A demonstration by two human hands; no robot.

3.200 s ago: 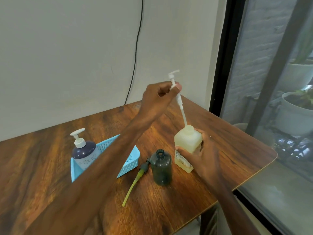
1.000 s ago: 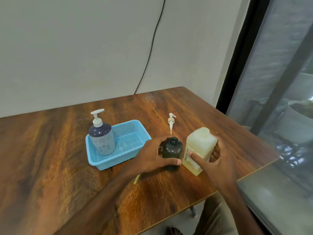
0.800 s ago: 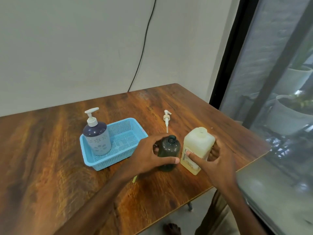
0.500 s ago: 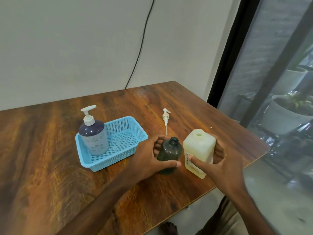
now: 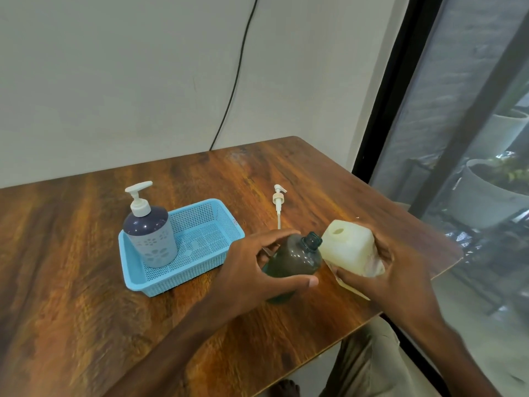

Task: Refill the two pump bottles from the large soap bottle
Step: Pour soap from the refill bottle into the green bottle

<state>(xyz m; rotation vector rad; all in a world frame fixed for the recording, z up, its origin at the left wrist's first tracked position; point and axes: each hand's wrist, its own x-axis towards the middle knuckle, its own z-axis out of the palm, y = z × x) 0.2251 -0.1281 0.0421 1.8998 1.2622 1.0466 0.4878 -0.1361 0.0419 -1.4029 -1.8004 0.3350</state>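
Centre: your left hand (image 5: 254,272), fingers (image 5: 299,282) wrapped round the uncapped dark bottle (image 5: 296,257), tilted right. Beside it: your right hand (image 5: 400,270), fingers (image 5: 347,275) grasping the large soap bottle (image 5: 347,247), tipped left, mouth near the dark neck. Centre left: blue pump bottle (image 5: 148,236) upright in basket (image 5: 229,224). Above: loose pump (image 5: 278,202) on bench (image 5: 86,310).

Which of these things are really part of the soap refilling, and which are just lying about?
In the job: large soap bottle, tilted in the right hand; open dark bottle, gripped by the left hand; blue pump bottle; loose white pump.
Just lying about: blue basket, wall cable, plant pots outside.
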